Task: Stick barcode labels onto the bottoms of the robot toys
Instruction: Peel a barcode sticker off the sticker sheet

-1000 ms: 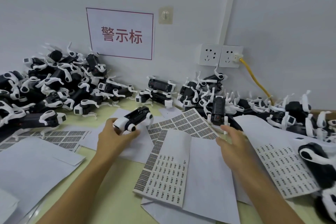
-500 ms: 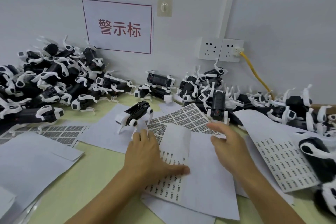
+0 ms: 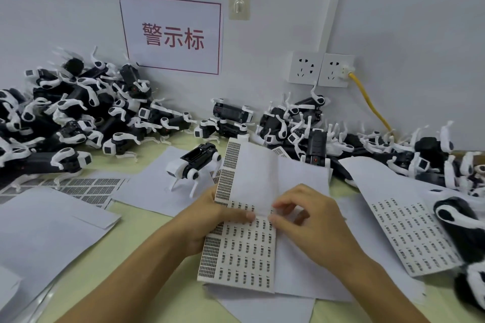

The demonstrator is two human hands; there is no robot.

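Table: pale green tabletop strewn with plain white paper sheets.
Toy piles: black-and-white plastic robot dog toys heaped along the wall.
Label sheet: white backing sheet of small barcode labels, upper part folded up – held at table centre.
Single toy: one robot dog toy standing just behind the sheet.
Left hand: grips the sheet's left edge, thumb on top.
Right hand: fingertips pinch at a label by the fold.

Black-and-white robot toys, white label sheet with black barcodes, yellow cable.
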